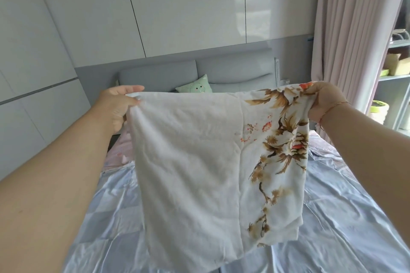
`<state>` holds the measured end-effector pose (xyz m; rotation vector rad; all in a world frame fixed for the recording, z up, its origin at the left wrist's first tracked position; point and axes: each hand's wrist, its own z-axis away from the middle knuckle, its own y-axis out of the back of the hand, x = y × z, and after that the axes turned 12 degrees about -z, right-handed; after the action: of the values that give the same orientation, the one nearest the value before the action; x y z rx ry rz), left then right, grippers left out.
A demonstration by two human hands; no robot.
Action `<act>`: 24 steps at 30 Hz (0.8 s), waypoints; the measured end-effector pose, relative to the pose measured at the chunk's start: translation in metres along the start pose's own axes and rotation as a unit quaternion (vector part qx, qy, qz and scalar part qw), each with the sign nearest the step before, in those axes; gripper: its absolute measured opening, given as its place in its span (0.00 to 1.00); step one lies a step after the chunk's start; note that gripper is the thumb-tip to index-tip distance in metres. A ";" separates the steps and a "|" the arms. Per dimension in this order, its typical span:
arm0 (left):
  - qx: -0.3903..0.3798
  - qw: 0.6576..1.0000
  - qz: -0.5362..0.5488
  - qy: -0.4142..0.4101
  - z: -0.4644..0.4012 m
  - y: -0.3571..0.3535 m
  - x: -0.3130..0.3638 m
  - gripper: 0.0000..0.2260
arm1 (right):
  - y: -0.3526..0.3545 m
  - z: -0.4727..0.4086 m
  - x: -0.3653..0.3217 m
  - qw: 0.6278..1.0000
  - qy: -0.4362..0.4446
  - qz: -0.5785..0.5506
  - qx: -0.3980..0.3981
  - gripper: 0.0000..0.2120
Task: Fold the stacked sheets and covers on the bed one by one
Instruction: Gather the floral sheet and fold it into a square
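A white cover (195,162) with brown and orange flower print on its right part hangs in the air in front of me, above the bed. My left hand (119,106) pinches its upper left corner between thumb and fingers. My right hand (326,101) grips the upper right corner, fingers curled round the bunched printed cloth. The cover is doubled over, with a vertical edge running down its middle. Its lower end hangs over the shiny pale blue sheet (346,217) spread on the bed. A pink cloth (119,153) lies on the bed at the left, mostly hidden behind the cover.
A grey padded headboard (159,75) stands at the far end, with a green cartoon pillow (196,87) against it. White wardrobe panels fill the left side. A pink curtain (346,29) hangs at the right, beside shelves (397,77) holding boxes.
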<state>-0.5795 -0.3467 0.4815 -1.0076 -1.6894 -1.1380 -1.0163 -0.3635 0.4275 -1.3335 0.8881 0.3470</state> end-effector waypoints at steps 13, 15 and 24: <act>-0.042 0.984 0.131 0.112 0.007 -0.001 -0.025 0.29 | -0.002 0.005 0.017 0.993 -0.059 0.096 0.039 0.21; -0.066 0.982 0.125 0.129 0.009 0.000 -0.032 0.28 | -0.001 0.003 0.017 0.988 -0.044 0.149 0.007 0.26; 0.008 0.997 -0.046 0.057 0.004 -0.001 -0.040 0.19 | -0.001 -0.003 0.007 0.974 0.030 0.224 0.012 0.22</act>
<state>-0.5683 -0.3498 0.4428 -0.8450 -1.6648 -1.2159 -1.0123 -0.3681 0.4229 -1.1167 1.2414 0.6459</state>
